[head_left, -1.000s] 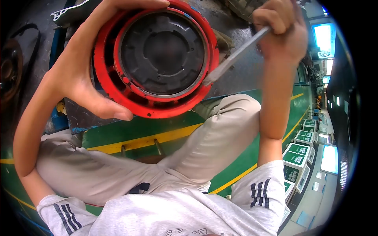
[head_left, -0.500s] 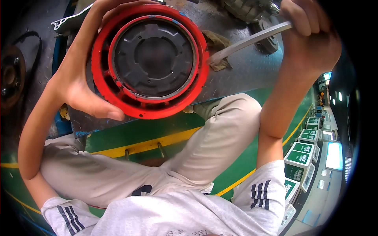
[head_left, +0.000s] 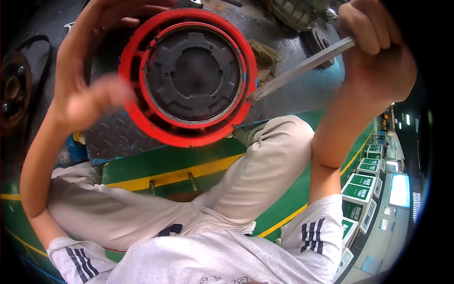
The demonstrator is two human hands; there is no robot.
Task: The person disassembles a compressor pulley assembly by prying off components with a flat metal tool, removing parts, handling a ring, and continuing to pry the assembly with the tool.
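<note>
Red-rimmed wheel (head_left: 196,73), metal bar (head_left: 303,69) at edge

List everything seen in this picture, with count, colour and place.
Ring: one, red, centre
Disc: one, black, inside ring
Bar: one, grey, tip at ring's lower right
Cloth: one, brown, right of ring
Cast part: one, grey, top right
Round part: one, grey, below cast part
Rusty part: one, brown, far left
Strip: one, black, beside rusty part
Table: one, dark, under cloth
Floor: one, green with yellow lines, below table
Boxes: several, green and white, right side
Bright panel: one large, bluish white, far right
Trousers: one pair, beige, lower middle
Shirt: one, pale grey, bottom
Left hand: one, bare, left of ring, blurred
Right hand: one, bare, around bar
</note>
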